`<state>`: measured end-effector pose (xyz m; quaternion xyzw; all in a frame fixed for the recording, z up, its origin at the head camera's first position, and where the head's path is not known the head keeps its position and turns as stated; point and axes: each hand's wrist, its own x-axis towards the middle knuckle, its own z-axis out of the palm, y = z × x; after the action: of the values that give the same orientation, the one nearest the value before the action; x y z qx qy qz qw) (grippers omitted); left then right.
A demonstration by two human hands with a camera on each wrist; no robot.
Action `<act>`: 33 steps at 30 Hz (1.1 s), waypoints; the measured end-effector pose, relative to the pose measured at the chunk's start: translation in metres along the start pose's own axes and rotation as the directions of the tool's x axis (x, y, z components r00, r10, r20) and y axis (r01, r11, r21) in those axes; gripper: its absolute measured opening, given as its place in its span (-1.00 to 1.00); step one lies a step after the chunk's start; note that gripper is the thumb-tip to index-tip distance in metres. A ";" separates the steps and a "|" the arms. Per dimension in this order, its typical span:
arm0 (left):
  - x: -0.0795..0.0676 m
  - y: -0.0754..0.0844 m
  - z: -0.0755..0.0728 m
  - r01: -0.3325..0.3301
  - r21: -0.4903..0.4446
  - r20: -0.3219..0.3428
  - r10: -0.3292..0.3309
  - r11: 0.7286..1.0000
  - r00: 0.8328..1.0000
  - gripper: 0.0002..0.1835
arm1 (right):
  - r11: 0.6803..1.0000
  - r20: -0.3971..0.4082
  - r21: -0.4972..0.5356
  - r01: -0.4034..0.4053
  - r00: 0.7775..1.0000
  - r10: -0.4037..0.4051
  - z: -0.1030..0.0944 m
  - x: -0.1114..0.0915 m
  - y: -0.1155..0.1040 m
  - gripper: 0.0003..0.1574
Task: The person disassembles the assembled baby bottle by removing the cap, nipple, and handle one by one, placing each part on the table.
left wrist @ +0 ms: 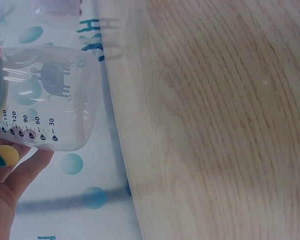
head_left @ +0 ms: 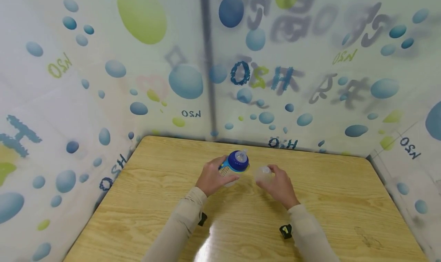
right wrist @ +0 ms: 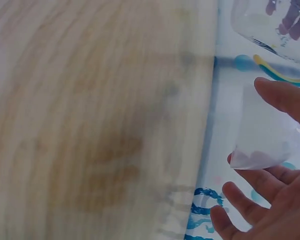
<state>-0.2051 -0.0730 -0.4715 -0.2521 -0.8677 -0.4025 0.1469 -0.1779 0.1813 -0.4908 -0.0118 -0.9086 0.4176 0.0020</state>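
My left hand grips a baby bottle around its middle, holding it over the table with the teat up. The bottle has a dark blue collar, a clear teat and blue-and-yellow handles. In the left wrist view the clear bottle body shows printed measuring marks and a grey animal picture. To its right, my right hand holds a translucent cup-shaped cap between thumb and fingers. The right wrist view shows this cap apart from the bottle, with the other fingers spread below it.
A light wooden table lies under both hands. Behind it and at the sides hang white curtains printed with blue and green drops. Small black devices sit by the wrists, and light glares on the table's near part.
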 end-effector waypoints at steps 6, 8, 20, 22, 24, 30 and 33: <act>0.000 0.001 0.000 -0.002 -0.019 -0.009 0.001 1.000 1.000 -0.23 | 0.999 0.025 -0.023 -0.028 0.999 0.028 0.003 0.000 0.006 -0.12; 0.000 0.001 -0.001 0.003 -0.022 -0.009 -0.003 1.000 1.000 -0.23 | 0.999 0.029 -0.032 -0.035 0.999 0.036 0.004 0.000 0.007 -0.12; -0.001 -0.003 -0.001 -0.010 -0.021 -0.016 0.010 1.000 1.000 -0.24 | 0.985 0.029 -0.175 -0.012 0.999 0.017 0.010 0.000 0.016 -0.13; -0.001 -0.003 -0.001 -0.010 -0.022 -0.016 0.009 1.000 1.000 -0.24 | 0.982 0.029 -0.189 -0.007 0.999 0.012 0.011 -0.001 0.018 -0.14; -0.001 -0.003 -0.001 -0.011 -0.023 -0.015 0.011 1.000 1.000 -0.24 | 0.980 0.024 -0.199 0.006 1.000 -0.002 0.012 -0.002 0.019 -0.15; -0.002 -0.003 0.000 -0.016 -0.026 -0.018 0.015 1.000 1.000 -0.24 | 0.971 0.007 -0.233 0.055 0.998 -0.055 0.014 -0.004 0.024 -0.20; -0.002 -0.004 0.000 -0.019 -0.026 -0.022 0.018 0.999 1.000 -0.24 | 0.964 0.006 -0.258 0.068 0.998 -0.069 0.015 -0.005 0.025 -0.21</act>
<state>-0.2058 -0.0758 -0.4751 -0.2576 -0.8582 -0.4153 0.1569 -0.1722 0.1863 -0.5197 0.0190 -0.9551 0.2952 0.0162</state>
